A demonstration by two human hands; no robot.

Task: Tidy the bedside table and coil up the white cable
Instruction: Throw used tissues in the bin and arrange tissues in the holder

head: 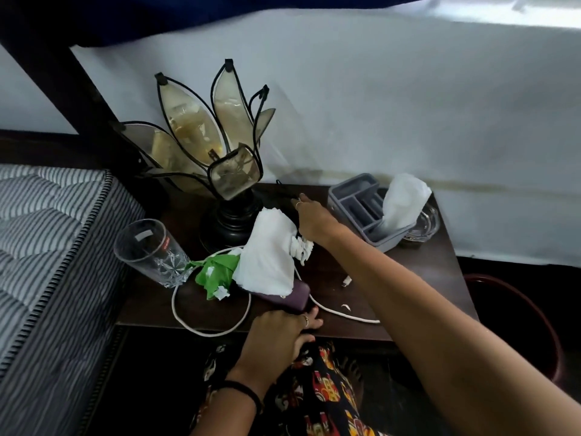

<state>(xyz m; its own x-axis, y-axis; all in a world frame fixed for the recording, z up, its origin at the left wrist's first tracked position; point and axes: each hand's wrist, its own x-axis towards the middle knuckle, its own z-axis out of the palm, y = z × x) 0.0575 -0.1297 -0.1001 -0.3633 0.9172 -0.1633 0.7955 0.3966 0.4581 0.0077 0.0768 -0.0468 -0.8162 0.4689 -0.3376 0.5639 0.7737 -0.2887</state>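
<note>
Right hand (309, 217) reaches over the crumpled tissue (267, 256), grasp hidden. Left hand (283, 332) grips the worktop (418, 265) edge. Best clear tissue before tugging white cable (209, 330).

White wall (377, 105), striped mattress (47, 247)

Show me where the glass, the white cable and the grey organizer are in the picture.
glass (147, 250): head view, on its clear side wall.
white cable (207, 331): head view, on the loop near the table's front edge.
grey organizer (355, 199): head view, on an inner divider.
</note>
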